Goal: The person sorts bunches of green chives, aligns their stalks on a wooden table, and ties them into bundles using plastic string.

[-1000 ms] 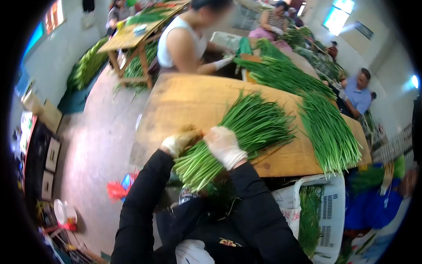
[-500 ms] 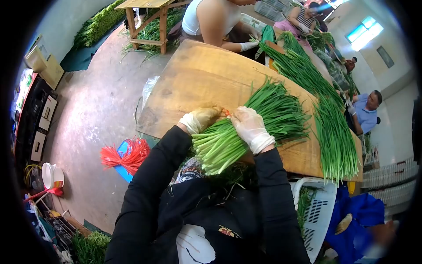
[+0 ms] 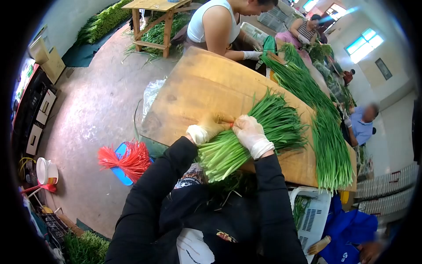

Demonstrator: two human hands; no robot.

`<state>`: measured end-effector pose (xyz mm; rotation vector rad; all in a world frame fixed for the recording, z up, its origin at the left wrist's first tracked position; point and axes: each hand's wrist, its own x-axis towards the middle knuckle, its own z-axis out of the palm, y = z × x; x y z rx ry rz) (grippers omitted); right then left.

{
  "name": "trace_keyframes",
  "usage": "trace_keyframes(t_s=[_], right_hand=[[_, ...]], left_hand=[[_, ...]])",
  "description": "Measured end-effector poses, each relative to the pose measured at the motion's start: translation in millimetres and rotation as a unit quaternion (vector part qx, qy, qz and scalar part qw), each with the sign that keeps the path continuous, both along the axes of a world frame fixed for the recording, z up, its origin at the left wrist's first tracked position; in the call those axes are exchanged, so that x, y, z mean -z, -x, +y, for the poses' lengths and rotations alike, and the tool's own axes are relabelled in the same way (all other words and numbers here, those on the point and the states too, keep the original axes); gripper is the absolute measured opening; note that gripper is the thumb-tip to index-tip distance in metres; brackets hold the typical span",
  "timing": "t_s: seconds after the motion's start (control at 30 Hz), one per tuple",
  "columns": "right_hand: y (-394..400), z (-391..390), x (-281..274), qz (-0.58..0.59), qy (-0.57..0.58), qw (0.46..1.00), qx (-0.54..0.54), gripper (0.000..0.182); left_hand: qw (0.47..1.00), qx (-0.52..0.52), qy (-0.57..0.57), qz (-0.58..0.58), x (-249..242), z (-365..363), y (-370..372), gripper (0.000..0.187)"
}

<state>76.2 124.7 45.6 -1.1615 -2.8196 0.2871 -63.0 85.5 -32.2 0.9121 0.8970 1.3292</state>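
Bucket (image 3: 47, 170), white, on the floor well to the left of the wooden table (image 3: 198, 88). Nearer its left corner, red strands (image 3: 127, 159) lie heaped over a blue tray (image 3: 121, 177), and clear plastic (image 3: 151, 94) hangs just beside its left edge. My left hand (image 3: 213, 124), gloved, is over the table's near side, fingers bent and drawn together; whether they have hold of anything, I can't tell. Beyond the table's far edge, a person in a white top (image 3: 215, 24) bends forward. Across the table's near edge lies my bundle of green stalks (image 3: 272, 125), pale ends jutting toward me. My right hand (image 3: 250, 133), also gloved, rests on it over the table, fingers curled closed, pinching the red tie (image 3: 231, 125). A white crate (image 3: 314, 215) stands by the table's near right side, and more greens (image 3: 332, 149) spread along its right end.
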Motion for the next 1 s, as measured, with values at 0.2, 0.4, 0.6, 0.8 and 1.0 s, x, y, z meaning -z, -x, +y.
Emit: trace_keyframes(t_s=[0.2,0.4,0.6,0.8,1.0], right_hand=[[-3.4,2.7,2.8,0.001,-0.004,1.000,-0.005,0.017],[-14.3,-16.3,10.7,0.201,-0.103,0.974,-0.004,0.011],[-44.4,-16.0,-8.5,0.383,0.009,0.924,-0.005,0.076],[-24.0,18.6,-14.3,0.328,0.389,0.859,-0.053,0.090],[-36.3,21.3,-17.6,0.301,0.508,0.805,-0.057,0.044]], left_hand=[[0.977,-0.011,-0.079,0.197,5.3,8.0,6.4,0.012],[0.702,0.060,-0.366,0.608,-69.7,9.1,15.2,0.015],[0.567,0.035,-0.460,0.683,-94.8,3.6,-2.8,0.008],[0.534,0.072,-0.439,0.719,-99.3,3.5,-2.7,0.009],[0.547,0.061,-0.417,0.724,-90.7,3.0,-4.4,0.014]])
